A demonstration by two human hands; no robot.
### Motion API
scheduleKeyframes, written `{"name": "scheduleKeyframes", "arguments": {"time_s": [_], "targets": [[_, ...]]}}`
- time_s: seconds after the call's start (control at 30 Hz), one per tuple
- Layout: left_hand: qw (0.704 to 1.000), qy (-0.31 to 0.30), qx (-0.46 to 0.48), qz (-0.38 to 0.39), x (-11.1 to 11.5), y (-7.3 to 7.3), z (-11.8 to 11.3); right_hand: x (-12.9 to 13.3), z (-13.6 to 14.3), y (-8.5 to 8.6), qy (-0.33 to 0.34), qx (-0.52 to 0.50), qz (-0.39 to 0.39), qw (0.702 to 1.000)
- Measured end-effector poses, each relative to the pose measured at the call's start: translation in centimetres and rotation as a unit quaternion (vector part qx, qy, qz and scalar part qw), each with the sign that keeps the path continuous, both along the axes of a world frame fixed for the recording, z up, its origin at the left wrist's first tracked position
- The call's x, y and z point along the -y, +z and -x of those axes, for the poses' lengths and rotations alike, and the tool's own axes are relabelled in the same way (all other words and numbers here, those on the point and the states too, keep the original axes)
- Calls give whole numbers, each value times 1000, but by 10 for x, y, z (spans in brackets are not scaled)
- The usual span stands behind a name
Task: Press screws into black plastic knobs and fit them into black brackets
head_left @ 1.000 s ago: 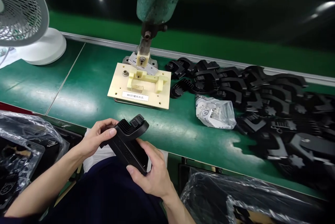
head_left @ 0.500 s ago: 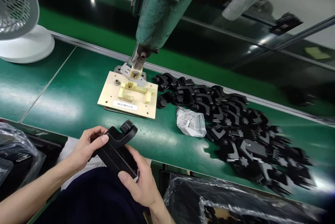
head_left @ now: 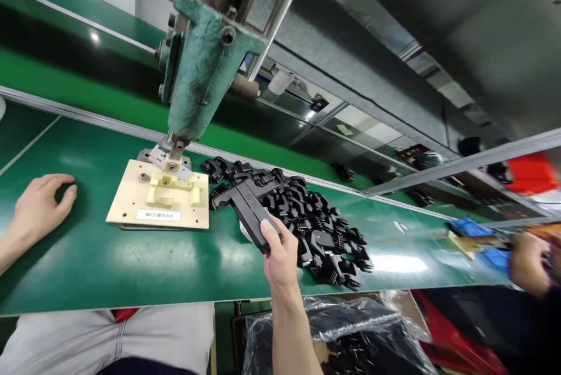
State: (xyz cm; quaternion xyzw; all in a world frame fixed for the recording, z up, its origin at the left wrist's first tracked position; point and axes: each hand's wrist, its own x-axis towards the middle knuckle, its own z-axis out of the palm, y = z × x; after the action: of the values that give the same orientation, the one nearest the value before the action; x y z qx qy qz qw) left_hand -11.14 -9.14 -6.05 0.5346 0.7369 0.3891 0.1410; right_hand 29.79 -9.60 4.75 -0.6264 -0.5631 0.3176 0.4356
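Observation:
My right hand (head_left: 280, 252) grips the lower end of a black plastic T-shaped holder (head_left: 252, 211), thumb on its face. This holder is raised over the near side of a pile of black plastic parts (head_left: 324, 229) and hides some of them. A white bag lies mostly hidden behind it. Off to the left, my left hand (head_left: 46, 205) is over the green bench, fingers curved and thumb apart, with nothing visible in it. Between the hands sits a cream jig plate (head_left: 127, 200) with a white label (head_left: 158, 215), below the head of a green press (head_left: 197, 71).
The green bench (head_left: 175, 273) runs across the view, with a metal rail (head_left: 87, 121) behind it. A plastic-lined bin (head_left: 350, 316) stands below its front edge. Another person's hand (head_left: 528, 264) works at the far right near a blue thing (head_left: 473, 226).
My left hand has let go of the holder and moved left. My right hand has carried the holder up and right to the parts pile. The view has swung right, bringing another person's hand in.

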Motion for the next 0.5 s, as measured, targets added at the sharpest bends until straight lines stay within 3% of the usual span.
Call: {"name": "scheduleKeyframes", "arguments": {"time_s": [0.1,0.2,0.37,0.5], "targets": [[992,-77,-96,-31,-21,-23,15,-21,0,8,-56,-46,13,997],[977,-97,-183,-46,-32,-34,16,-38,2,13,-76,-85,26,993],[947,-79,-307,-45,-35,-42,10,-83,3,16,-91,-129,54,986],[935,-25,-353,-35,-37,-46,5,-144,8,19,-95,-163,87,978]]}}
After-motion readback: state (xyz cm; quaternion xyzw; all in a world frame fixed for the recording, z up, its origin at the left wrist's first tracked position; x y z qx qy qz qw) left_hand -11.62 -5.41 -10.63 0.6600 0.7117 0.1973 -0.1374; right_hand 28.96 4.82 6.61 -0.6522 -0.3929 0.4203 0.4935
